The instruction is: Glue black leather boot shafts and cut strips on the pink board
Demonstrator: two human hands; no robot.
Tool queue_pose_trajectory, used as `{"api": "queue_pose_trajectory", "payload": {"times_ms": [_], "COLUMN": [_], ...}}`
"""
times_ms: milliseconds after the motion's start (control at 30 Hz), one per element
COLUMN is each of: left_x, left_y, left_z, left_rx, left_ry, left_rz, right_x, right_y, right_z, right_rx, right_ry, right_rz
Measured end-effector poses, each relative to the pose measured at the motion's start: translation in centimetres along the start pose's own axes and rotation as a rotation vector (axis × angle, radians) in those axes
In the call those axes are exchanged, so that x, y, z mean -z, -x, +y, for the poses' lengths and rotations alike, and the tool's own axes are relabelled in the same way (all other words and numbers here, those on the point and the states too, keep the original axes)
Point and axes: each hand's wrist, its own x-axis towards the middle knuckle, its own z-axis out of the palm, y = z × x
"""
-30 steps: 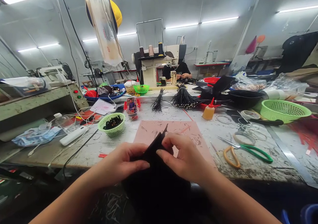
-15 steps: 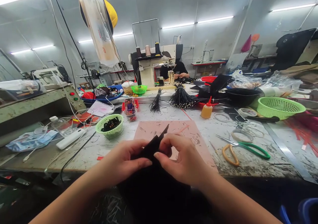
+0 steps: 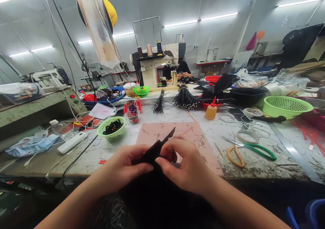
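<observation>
A piece of black fabric [image 3: 152, 152] is pinched between my two hands above the near edge of the bench. My left hand [image 3: 130, 161] grips its left side, thumb on the near face and fingers behind. My right hand [image 3: 181, 158] holds the right side with thumb and curled fingers. Two pointed edges of the fabric stick up between the hands. The lower part merges with the dark area below, so its full shape cannot be made out. Behind the hands lies a pinkish cutting mat [image 3: 177, 130].
Right of the mat lie scissors [image 3: 243, 147] with orange and green handles and a glue bottle [image 3: 211, 109]. A green basket [image 3: 111, 128] of small black pieces stands left, near a propped phone [image 3: 132, 108]. Bundled black cords [image 3: 185, 97] lie behind. Across the bench, a person [image 3: 184, 71] sits behind a sewing machine [image 3: 152, 64].
Both hands keep hold of the black fabric. The right hand's fingers have shifted slightly along its edge. The whole view has tilted a little.
</observation>
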Motion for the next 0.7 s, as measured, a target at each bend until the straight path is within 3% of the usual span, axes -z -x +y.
{"api": "queue_pose_trajectory", "payload": {"times_ms": [167, 433, 700], "left_x": [-0.1, -0.1, -0.4], "left_y": [0.0, -0.2, 0.0], "left_z": [-0.2, -1.3, -1.6], "left_rx": [-0.001, 0.043, 0.07], "left_ry": [0.036, 0.202, 0.27], "left_rz": [0.012, 0.001, -0.003], "right_x": [-0.2, -0.2, -0.3], "right_y": [0.1, 0.4, 0.7], "right_z": [0.1, 0.0, 0.2], "right_rx": [0.038, 0.227, 0.189], "right_ry": [0.007, 0.045, 0.052], "right_rz": [0.033, 0.063, 0.071]}}
